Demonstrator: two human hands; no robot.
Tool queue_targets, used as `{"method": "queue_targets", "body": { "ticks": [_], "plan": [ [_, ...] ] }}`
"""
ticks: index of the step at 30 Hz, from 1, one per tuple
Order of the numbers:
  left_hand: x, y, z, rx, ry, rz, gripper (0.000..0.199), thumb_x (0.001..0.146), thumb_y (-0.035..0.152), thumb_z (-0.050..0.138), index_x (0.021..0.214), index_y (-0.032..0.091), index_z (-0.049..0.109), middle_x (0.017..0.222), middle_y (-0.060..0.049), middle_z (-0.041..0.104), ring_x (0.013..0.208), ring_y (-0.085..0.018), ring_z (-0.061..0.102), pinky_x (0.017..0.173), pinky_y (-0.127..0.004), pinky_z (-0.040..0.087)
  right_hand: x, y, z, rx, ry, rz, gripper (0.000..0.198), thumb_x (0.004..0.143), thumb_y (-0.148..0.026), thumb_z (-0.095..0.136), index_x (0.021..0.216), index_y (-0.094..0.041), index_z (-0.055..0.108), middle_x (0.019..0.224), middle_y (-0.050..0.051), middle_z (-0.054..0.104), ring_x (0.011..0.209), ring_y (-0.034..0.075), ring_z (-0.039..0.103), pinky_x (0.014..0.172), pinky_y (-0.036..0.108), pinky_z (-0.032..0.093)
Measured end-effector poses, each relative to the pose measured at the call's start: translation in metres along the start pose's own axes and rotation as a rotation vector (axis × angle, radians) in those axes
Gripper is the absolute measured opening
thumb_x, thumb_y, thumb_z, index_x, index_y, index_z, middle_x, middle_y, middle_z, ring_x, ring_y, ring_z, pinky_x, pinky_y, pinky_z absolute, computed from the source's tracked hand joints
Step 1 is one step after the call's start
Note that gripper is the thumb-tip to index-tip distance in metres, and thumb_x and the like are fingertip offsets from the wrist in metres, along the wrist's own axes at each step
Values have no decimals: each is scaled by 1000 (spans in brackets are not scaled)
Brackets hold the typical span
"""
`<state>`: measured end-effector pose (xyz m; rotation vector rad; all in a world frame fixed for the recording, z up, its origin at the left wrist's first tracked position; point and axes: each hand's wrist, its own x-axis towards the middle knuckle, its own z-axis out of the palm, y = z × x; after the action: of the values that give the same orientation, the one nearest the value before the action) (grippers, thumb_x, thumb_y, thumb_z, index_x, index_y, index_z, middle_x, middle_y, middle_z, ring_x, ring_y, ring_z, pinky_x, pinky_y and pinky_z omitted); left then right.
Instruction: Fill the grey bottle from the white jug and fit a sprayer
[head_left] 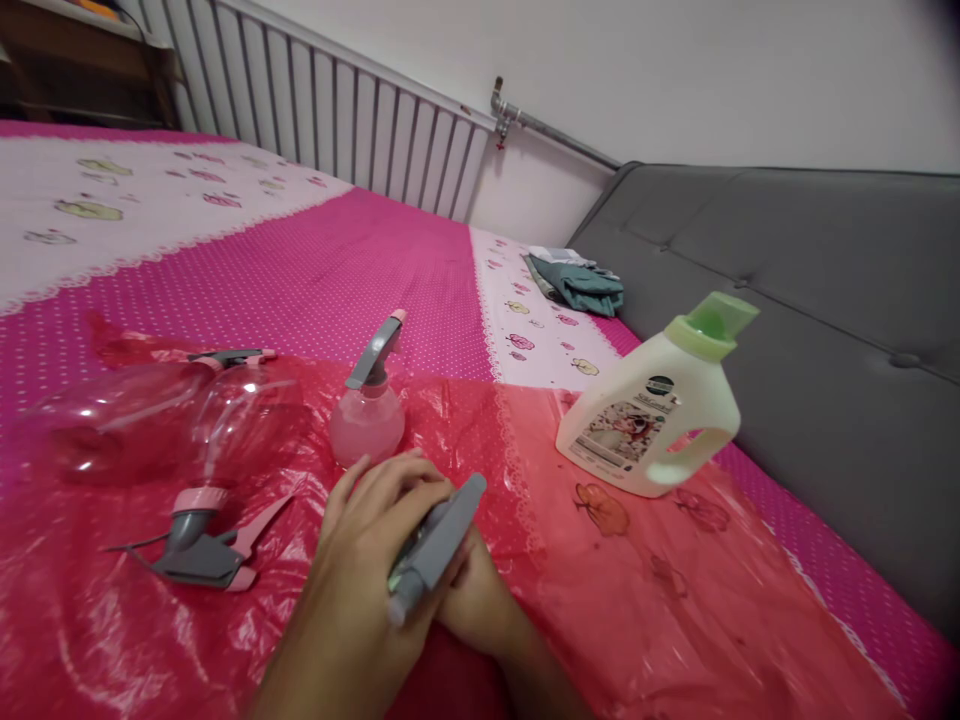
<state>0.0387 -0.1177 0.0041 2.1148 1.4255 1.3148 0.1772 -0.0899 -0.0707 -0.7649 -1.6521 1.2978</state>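
At the lower centre of the frame the left hand (pixel 375 530) wraps a grey trigger sprayer head (pixel 435 550), its grip closed around the body; the right hand (pixel 480 595) sits beneath, seemingly clasping the same piece, though it is mostly hidden. The head looks light, rigid plastic, best held by its neck. Nearby on the red plastic sheet (pixel 675 600) stand a small pink spray bottle (pixel 367 415) and a white detergent jug (pixel 652 415).

Both hands (pixel 409 570) around spray head (pixel 435 548)
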Motion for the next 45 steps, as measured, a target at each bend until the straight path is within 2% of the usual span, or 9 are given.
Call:
{"method": "queue_targets", "body": {
  "ticks": [3,6,9,12,17,21,29,38,45],
  "plan": [
    [4,0,-6,-221,-48,-116,17,97,37,64,105,30,78,120,-6,71,112,-29,68,96,-46,56,3,-3,0,38,-40,-41,58,94,-54,74,131,-14,56,128,9,55,121,12,58,114,26,55],
    [10,-3,-16,-381,-216,-195,14,98,38,68,104,31,78,122,-3,68,114,-25,66,101,-39,55,3,-8,1,49,-66,-88,52,94,-51,73,128,-15,58,129,8,56,120,11,60,111,21,56],
    [14,-1,-27,-487,-356,-227,12,95,34,73,104,29,77,121,-3,66,117,-25,64,106,-40,52,-3,-8,1,52,-60,-116,40,97,-45,72,119,-12,62,122,8,58,114,9,61,109,20,57],
    [13,7,-31,-479,-402,-235,11,93,31,74,103,26,75,121,-5,62,121,-27,60,114,-46,45,-13,5,-1,57,-11,-100,42,101,-41,71,125,-9,61,121,10,57,110,9,60,105,23,58],
    [5,20,-19,-360,-330,-275,9,97,18,60,99,25,66,116,-5,59,110,-25,56,101,-45,47,-21,24,0,35,-7,-33,51,99,-45,75,130,-9,60,130,12,53,120,13,56,108,28,57],
    [5,18,-15,-329,-274,-246,5,96,27,63,96,23,65,116,-7,59,109,-27,56,99,-48,45,-16,18,0,27,-23,-46,54,101,-48,72,134,-8,57,130,13,53,119,14,57,107,28,57],
    [18,7,-23,-484,-389,-248,11,100,36,69,98,25,70,117,-2,58,114,-21,61,105,-38,44,-2,-5,1,47,-40,-118,34,97,-39,72,114,-13,59,117,5,57,111,10,57,103,22,55],
    [20,6,-23,-495,-379,-222,12,99,35,70,95,23,71,115,-3,58,110,-19,61,100,-32,46,1,-14,3,107,-60,-152,36,100,-44,70,123,-19,60,117,4,55,108,7,57,113,22,53],
    [21,3,-21,-527,-382,-212,18,99,36,71,90,21,71,110,-4,58,105,-19,61,97,-32,47,0,-8,3,129,-50,-143,42,99,-43,71,131,-20,57,120,5,54,108,6,57,110,19,55]
  ]
}}
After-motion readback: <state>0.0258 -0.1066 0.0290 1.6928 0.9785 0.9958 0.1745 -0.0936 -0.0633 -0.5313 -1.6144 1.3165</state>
